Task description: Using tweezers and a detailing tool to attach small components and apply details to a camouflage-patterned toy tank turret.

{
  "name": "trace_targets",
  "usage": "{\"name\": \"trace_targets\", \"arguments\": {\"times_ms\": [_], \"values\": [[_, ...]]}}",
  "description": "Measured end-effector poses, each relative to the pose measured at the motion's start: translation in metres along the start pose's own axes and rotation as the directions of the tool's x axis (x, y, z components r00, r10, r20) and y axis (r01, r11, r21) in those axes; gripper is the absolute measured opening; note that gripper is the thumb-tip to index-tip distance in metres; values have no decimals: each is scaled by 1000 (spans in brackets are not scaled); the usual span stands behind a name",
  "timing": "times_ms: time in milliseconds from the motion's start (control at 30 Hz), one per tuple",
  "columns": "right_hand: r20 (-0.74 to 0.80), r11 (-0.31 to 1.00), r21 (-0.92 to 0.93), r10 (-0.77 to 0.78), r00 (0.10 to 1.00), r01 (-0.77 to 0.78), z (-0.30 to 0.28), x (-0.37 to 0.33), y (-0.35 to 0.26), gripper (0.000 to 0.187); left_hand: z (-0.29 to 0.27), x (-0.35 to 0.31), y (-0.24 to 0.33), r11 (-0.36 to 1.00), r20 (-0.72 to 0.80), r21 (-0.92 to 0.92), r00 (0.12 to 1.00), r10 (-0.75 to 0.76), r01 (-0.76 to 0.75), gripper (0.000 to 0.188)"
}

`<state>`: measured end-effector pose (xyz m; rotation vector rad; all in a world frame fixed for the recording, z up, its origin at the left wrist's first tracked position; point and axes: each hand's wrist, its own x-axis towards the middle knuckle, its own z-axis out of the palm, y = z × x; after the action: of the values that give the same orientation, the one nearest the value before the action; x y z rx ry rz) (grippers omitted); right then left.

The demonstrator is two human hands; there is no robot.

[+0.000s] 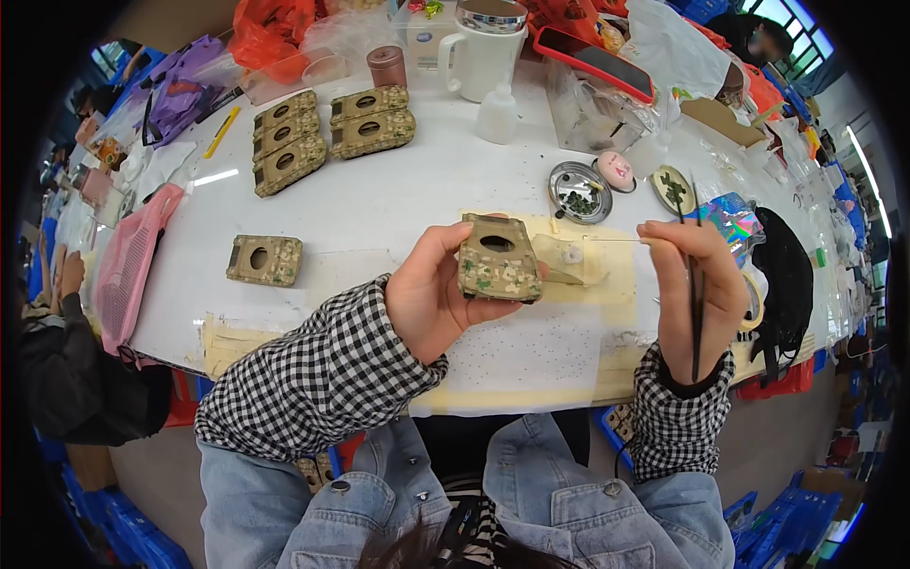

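My left hand [427, 294] is closed around a camouflage toy tank hull [499, 258] with a round hole in its top, held up over the table. My right hand [706, 284] pinches a thin needle-like rod [616, 240] between thumb and forefinger, its tip pointing left toward the hull without touching it. Black tweezers [698, 313] are tucked upright in the same hand. A small pale lump of something [571, 254] sits on the taped surface just beyond the hull. One more camouflage hull [264, 260] lies alone at the left.
Several camouflage hulls [372, 121] stand grouped at the back left. A round metal dish [580, 192] and an oval dish [673, 189] hold dark green bits. Behind are a white mug [483, 57], a squeeze bottle [497, 114] and a red-cased phone [595, 64]. A pink mesh basket [137, 261] edges the left.
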<state>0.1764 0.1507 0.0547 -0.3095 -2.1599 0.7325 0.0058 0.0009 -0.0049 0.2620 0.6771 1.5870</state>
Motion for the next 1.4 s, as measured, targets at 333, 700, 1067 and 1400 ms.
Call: {"name": "trace_targets", "arguments": {"times_ms": [333,700,1067,1400], "values": [[298,906,392,38,954,-159,30,1,-7,13,5,1,-2,1000,-21,-12,1000,-13,13,50],[286,877,431,92,954,-214,36,0,-10,13,3,1,-4,1000,-34,-18,999,-13,13,51],[221,912,386,57,974,-141,39,0,-8,9,4,1,-5,1000,-32,-8,999,2,-2,52],[182,828,496,196,964,-262,34,-1,-11,9,5,1,-5,1000,-26,-22,1000,9,-10,50]]}}
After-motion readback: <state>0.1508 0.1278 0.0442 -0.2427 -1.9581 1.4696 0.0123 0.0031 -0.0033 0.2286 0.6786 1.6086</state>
